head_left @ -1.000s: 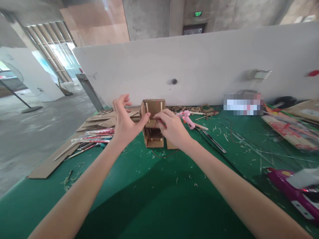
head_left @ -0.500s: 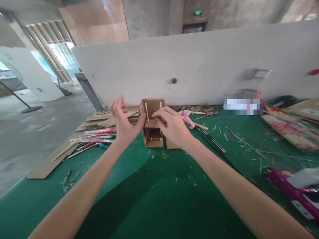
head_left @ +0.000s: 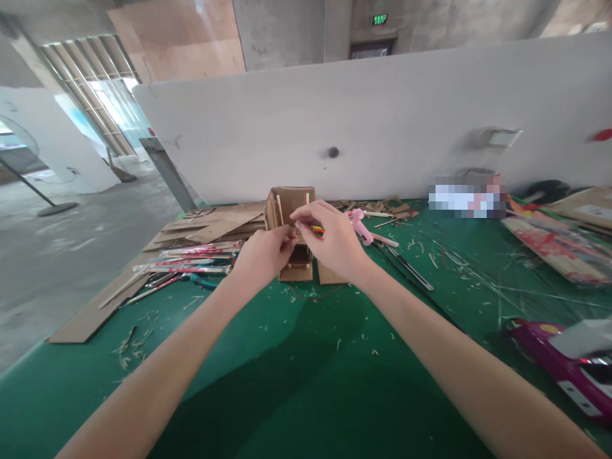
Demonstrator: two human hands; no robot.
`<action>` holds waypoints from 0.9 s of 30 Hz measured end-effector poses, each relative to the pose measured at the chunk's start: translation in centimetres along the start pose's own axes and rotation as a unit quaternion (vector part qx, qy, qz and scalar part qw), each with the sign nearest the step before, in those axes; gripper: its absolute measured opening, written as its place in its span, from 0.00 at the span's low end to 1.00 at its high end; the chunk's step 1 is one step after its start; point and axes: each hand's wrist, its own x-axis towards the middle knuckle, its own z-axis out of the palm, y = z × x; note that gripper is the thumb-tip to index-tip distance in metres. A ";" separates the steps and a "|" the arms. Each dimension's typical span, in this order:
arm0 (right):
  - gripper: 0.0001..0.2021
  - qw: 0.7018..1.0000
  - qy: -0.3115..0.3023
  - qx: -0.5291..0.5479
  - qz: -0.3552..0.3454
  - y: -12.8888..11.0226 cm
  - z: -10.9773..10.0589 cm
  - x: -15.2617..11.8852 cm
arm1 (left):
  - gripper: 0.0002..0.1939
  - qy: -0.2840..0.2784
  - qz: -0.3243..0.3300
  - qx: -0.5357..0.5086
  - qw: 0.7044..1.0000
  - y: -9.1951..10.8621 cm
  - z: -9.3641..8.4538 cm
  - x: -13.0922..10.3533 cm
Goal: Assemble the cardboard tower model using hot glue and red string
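Observation:
A small cardboard box structure (head_left: 295, 275) stands upright on the green tabletop, its open side facing me, with thin wooden sticks inside. My left hand (head_left: 264, 256) is closed at the front of it, thumb and fingertips pinched together. My right hand (head_left: 332, 241) is pinched too, its fingertips almost meeting the left ones before the upper part of the box. Whatever lies between the fingertips is too small to make out. A thin red wire (head_left: 310, 299) curves along the table under the box. The hands hide much of the box's middle.
Right of the box lie a pink glue gun (head_left: 362, 228) and a utility knife (head_left: 411, 269). Flat cardboard sheets (head_left: 215, 220) and wrapped sticks (head_left: 191, 264) are on the left. A purple device (head_left: 559, 366) sits at the right edge. A white wall (head_left: 268, 137) rises behind.
My left hand has gone from spread fingers beside the box to a pinch in front of it, moving right and down. My right hand stays nearly in place, still pinched.

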 end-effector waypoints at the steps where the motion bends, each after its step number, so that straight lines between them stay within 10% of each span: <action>1: 0.12 1.000 0.003 0.007 0.000 0.0 0.0 0.0 | 0.10 -0.001 0.001 0.001 1.000 0.0 0.1 0.0; 21: 0.10 0.999 0.026 -0.042 0.004 0.2 -0.2 0.2 | 0.11 -0.024 -0.001 0.018 1.000 0.1 -0.8 -0.3; 24: 0.11 0.997 0.010 -0.077 0.008 0.6 -1.1 0.5 | 0.11 0.064 0.008 0.012 0.998 0.1 -1.4 -0.7; 27: 0.11 0.996 -0.004 -0.090 -0.004 1.2 -2.1 0.8 | 0.13 0.271 0.016 0.001 0.962 -0.3 -1.7 -0.7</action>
